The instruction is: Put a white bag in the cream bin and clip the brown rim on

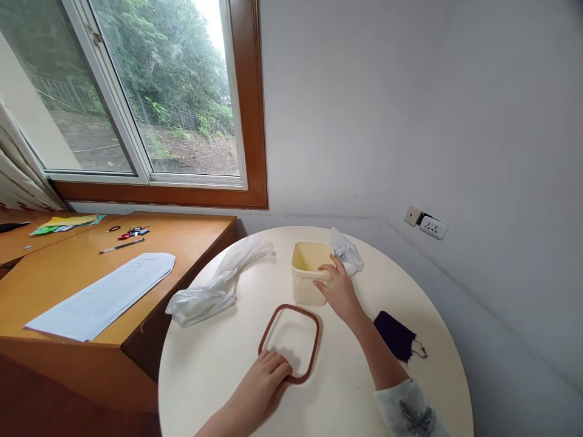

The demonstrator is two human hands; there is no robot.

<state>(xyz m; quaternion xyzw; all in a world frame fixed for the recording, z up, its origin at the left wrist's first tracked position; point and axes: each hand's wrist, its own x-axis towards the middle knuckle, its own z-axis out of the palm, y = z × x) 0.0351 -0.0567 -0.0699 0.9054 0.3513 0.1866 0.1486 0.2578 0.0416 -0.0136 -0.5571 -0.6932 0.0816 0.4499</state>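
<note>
A square lid (314, 347) with a red-brown rim and a pale middle lies at the centre of the round table. My left hand (268, 377) holds its near left corner, fingers curled over the rim and partly hiding it. Behind the lid stands an upright cream plastic container (306, 288), its top uncovered. My right hand (337, 285) grips this container's right rim, with fingers bent over the edge. Just behind that hand lies a crumpled clear plastic bag (348, 252). A dark purple cloth (394, 335) with loose threads rests to the right of my right forearm.
Another crumpled plastic bag (204, 297) lies at the round table's (209, 370) left side. On the wooden desk (200, 233) to the left are paper sheets (109, 297), a pen (121, 246) and keys (134, 232). A wall with a socket (433, 227) borders the right.
</note>
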